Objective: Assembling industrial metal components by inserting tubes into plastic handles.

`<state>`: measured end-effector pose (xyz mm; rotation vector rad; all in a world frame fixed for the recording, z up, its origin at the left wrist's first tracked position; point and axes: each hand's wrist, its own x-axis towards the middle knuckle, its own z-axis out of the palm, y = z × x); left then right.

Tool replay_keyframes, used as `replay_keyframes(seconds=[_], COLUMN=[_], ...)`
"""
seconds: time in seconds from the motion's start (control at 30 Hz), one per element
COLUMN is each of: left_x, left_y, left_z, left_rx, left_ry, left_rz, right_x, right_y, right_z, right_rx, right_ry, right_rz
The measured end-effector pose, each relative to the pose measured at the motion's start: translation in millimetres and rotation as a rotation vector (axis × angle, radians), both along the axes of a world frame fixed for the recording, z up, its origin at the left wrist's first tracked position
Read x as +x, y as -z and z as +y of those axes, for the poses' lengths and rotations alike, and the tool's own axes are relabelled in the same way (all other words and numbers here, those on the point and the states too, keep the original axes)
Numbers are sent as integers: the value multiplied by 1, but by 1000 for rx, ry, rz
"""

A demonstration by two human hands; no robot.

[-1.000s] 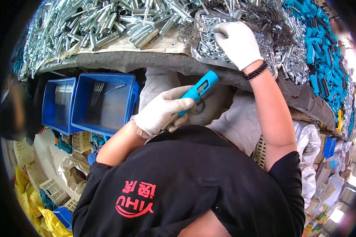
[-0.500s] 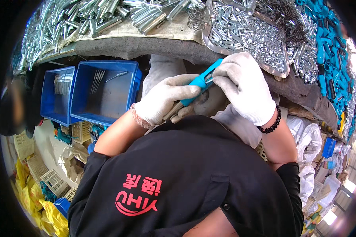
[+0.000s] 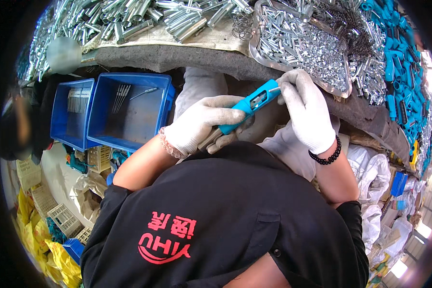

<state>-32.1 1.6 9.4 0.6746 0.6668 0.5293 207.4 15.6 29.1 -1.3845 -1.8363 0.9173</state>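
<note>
Since one second earlier, the right hand (image 3: pixel 308 110) had moved from the metal tray (image 3: pixel 254 50) to the upper end of the blue handle (image 3: pixel 248 105); whether its bent fingers gripped anything could not be determined. The left hand (image 3: pixel 194 124) was closed around the handle, held above the lap beside the surface (image 3: pixel 158 44). Metal tubes (image 3: pixel 183 21), dark springs (image 3: pixel 357 36) and loose blue parts (image 3: pixel 399 79) covered the surface. Two blue bins (image 3: pixel 141 117) stood at left; yellow bags (image 3: pixel 30 225) and pale crates (image 3: pixel 66 221) occupied the lower left.
</note>
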Motion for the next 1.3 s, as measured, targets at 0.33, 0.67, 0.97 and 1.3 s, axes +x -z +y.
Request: replay_keyframes(seconds=[0.33,0.67,0.97,1.3], left_x=[5,1,-2,12], left_y=[4,5,12,26], left_z=[-1,6,-2,-7], left_rx=[35,55,23,212], left_ry=[15,59,192,281], left_rz=[31,92,-21,123], right_x=[-8,-22,-5,11], right_y=[0,-3,-17,18], right_z=[-11,-12,-7,-13], right_rx=[528,732,740,159], right_ry=[-72,-192,-536,-473], right_rz=[-228,-570,-397,-14])
